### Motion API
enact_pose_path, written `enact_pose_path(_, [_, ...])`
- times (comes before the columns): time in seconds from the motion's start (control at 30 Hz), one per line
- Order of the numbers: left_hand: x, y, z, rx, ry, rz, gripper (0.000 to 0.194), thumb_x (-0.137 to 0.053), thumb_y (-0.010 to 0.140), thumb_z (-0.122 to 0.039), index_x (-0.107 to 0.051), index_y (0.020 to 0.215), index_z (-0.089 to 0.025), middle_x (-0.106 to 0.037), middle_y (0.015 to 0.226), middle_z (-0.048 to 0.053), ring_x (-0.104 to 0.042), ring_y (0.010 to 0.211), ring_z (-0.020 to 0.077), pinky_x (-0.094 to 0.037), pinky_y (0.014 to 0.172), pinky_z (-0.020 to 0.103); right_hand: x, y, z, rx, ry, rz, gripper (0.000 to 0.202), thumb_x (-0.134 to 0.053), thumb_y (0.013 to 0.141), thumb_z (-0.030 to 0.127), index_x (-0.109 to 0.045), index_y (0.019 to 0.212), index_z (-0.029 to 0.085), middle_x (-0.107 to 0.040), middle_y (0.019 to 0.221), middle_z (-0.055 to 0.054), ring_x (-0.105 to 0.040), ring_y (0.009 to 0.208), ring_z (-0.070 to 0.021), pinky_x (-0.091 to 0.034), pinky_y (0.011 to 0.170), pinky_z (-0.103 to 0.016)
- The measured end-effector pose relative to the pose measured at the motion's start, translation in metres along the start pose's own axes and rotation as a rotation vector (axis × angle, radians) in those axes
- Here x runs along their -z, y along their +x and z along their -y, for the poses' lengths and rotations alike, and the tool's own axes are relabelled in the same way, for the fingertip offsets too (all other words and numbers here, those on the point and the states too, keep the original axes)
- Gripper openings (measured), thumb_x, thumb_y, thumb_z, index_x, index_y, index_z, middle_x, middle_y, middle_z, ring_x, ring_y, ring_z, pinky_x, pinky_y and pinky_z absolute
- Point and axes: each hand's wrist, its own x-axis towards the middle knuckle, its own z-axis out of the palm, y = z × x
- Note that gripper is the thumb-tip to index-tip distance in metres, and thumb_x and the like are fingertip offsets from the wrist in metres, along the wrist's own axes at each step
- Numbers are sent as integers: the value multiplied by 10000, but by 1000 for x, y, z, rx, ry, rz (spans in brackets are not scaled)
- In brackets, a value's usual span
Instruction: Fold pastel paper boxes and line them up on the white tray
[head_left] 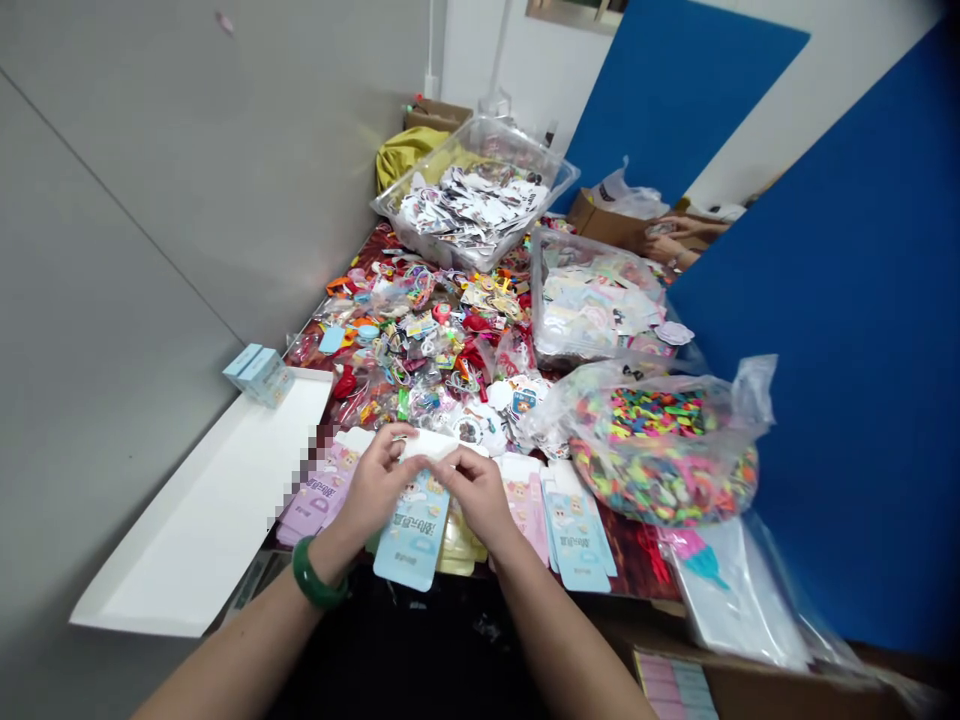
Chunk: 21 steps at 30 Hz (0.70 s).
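Observation:
A light-blue flat cardboard box [411, 535] with printed characters hangs between my hands, its white flap at the top. My left hand [381, 480], with a green bangle on the wrist, pinches the flap's left side. On the right side my right hand [476, 490] pinches the same box, thumb close to the other thumb. Beneath and around it lie stacks of flat boxes: purple ones [322, 495] to the left, yellow ones [461, 540] behind, pink ones [527, 505] and blue ones [576, 530] to the right.
Small bagged toys [427, 330] heap across the table. Behind stand clear bins of paper cutouts [472, 210] and cards [592, 305]. A bag of colourful pieces [667, 460] sits right. Two folded boxes [259, 375] rest on a white tray [202, 510]. Another person's hands [675, 240] show behind a blue panel.

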Motion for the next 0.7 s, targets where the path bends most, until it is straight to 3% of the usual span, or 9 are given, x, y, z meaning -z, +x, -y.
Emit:
enact_pose_path(0.03, [0, -1, -1, 32, -91, 56, 470, -684, 752, -317, -447, 1150, -239, -602, 833, -18, -577, 650, 127, -442, 589, 225, 1, 1, 1, 18, -12, -21, 211, -672, 727, 345, -606, 613, 181, -583, 629, 6, -519, 621, -132, -430, 628, -269])
enact_pose_path(0.1, [-1, -5, -2, 151, -265, 220, 680, -711, 730, -330, -335, 1294, -270, -634, 976, 34, -637, 749, 178, -492, 668, 284, 3, 3, 4, 48, 33, -53, 169, -663, 735, 326, -667, 854, 207, -666, 826, -25, -589, 774, -171, -466, 719, -296])
enact_pose_path(0.17, [-1, -9, 0, 316, -382, 385, 643, -740, 694, -352, -434, 1240, -203, -661, 956, 79, -660, 769, 220, -509, 706, 333, 4, 5, 7, 71, 81, -48, 361, -651, 749, 311, -608, 1101, 246, -675, 977, -36, -610, 875, -189, -482, 769, -316])
enact_pose_path(0.2, [-2, -10, 2, 390, -415, 430, 568, -746, 683, -359, -505, 1158, -162, -672, 907, 91, -664, 749, 230, -513, 699, 343, 5, 6, 9, 88, 67, -34, 377, -646, 758, 306, -594, 1127, 251, -677, 984, -39, -616, 875, -190, -487, 767, -321])
enact_pose_path(0.3, [-3, -12, 6, 443, -442, 383, 395, -754, 675, -312, -593, 984, -125, -680, 809, 83, -663, 695, 216, -514, 669, 331, 8, 8, 17, 181, -99, 24, 184, -660, 756, 293, -667, 926, 221, -687, 929, -52, -624, 868, -201, -483, 801, -344])
enact_pose_path(0.4, [-3, -12, 4, 406, -409, 358, 389, -757, 668, -249, -600, 1008, -143, -678, 824, 57, -655, 717, 198, -504, 690, 315, 13, 9, 26, 230, -180, 94, 93, -682, 744, 294, -672, 772, 205, -691, 892, -53, -625, 879, -207, -473, 834, -355])
enact_pose_path(0.57, [-1, -12, -7, 338, -300, 445, 400, -761, 654, -259, -615, 1007, -139, -669, 864, 54, -630, 772, 199, -483, 716, 311, 18, 13, 36, 111, -148, 109, 132, -695, 738, 321, -666, 772, 196, -665, 760, -19, -607, 727, -161, -486, 706, -294])
enact_pose_path(0.7, [-1, -11, -7, 328, -275, 444, 374, -743, 681, -250, -622, 1016, -134, -666, 893, 62, -623, 780, 191, -482, 728, 308, 18, 15, 38, 171, -178, 135, 108, -664, 770, 307, -688, 756, 203, -681, 772, -29, -617, 741, -169, -485, 712, -303])
